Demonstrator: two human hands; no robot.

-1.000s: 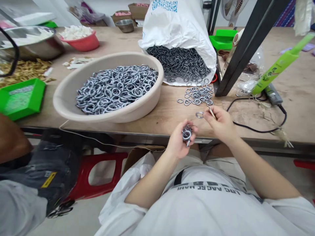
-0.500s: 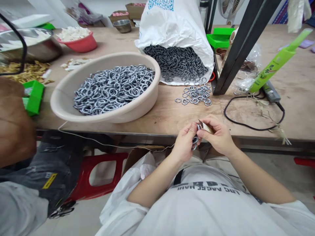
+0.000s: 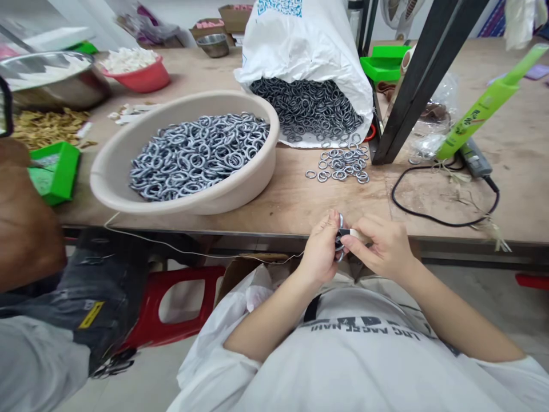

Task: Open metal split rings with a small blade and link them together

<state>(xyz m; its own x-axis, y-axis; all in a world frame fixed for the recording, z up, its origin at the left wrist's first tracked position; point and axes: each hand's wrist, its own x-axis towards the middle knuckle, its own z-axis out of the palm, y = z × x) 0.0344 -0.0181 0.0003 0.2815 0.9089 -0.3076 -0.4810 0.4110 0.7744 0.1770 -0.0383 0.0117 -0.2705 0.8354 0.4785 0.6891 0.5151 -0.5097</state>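
A blue QR code (image 3: 281, 6) marks the white sack (image 3: 304, 54); by the surface (image 3: 291, 200) edge, our left hand (image 3: 319, 246) grips grey rings (image 3: 341, 220), our right hand (image 3: 384, 243) pinching a dark-tipped tool (image 3: 345, 232) against them.

A blue square code (image 3: 280, 7), of the QR kind, is printed on the white sack (image 3: 300, 51), its top cut off by the view's edge. Dark characters (image 3: 465, 123), apparently Chinese, run along the yellow-green tube (image 3: 484, 111), too small to read surely. The wearer's white shirt (image 3: 343, 366) bears dark capital letters in a smaller line and a bolder one, upside down and creased, the words unclear. A yellow label (image 3: 91, 315) on the neighbour's dark clothing (image 3: 64, 292) carries illegible marks.
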